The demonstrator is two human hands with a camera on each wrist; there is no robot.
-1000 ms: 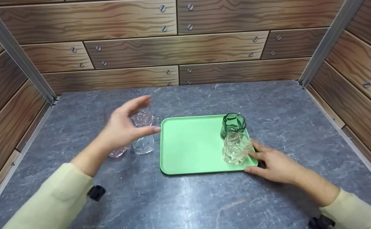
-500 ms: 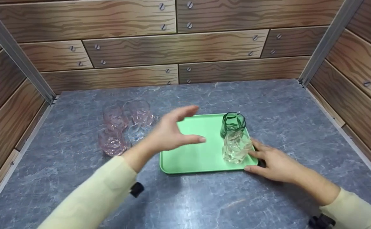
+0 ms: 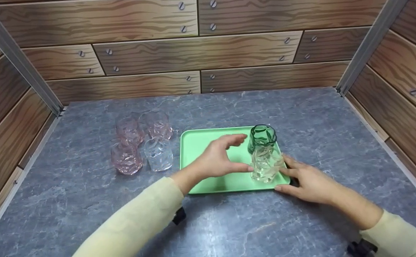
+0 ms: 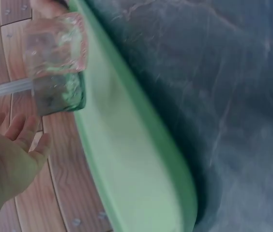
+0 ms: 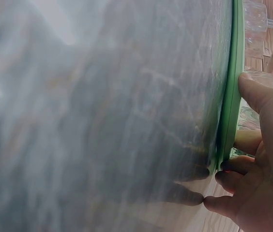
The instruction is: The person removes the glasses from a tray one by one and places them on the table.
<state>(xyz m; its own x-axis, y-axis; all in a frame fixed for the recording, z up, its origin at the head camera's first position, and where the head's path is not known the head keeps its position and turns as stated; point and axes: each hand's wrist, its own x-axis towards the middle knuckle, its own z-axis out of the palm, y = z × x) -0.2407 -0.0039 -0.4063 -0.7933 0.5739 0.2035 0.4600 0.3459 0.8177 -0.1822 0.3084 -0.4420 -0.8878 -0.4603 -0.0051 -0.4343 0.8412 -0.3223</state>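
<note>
My left hand (image 3: 217, 159) hovers above the green tray (image 3: 193, 142) with thumb and fingers spread and nothing between them. Its thumb tip looks close to the clear glass (image 3: 264, 167) on the tray's right side; whether they touch, I cannot tell. Behind that glass stands a dark green glass (image 3: 261, 137), also upright on the tray. In the left wrist view the left hand (image 4: 10, 159) is apart from both glasses. My right hand (image 3: 309, 184) holds the tray's near right corner, the thumb on the front rim and the fingers along the right edge.
Left of the tray, three pinkish glasses, one at the front (image 3: 126, 160), one behind it (image 3: 129, 130) and one at the back (image 3: 158, 125), stand close together with a clear glass (image 3: 159, 155). Wood-patterned walls (image 3: 147, 59) enclose the grey marbled table (image 3: 208, 228).
My left hand has moved right, from over the group of glasses to above the tray near the clear glass. The right hand has stayed at the tray's corner.
</note>
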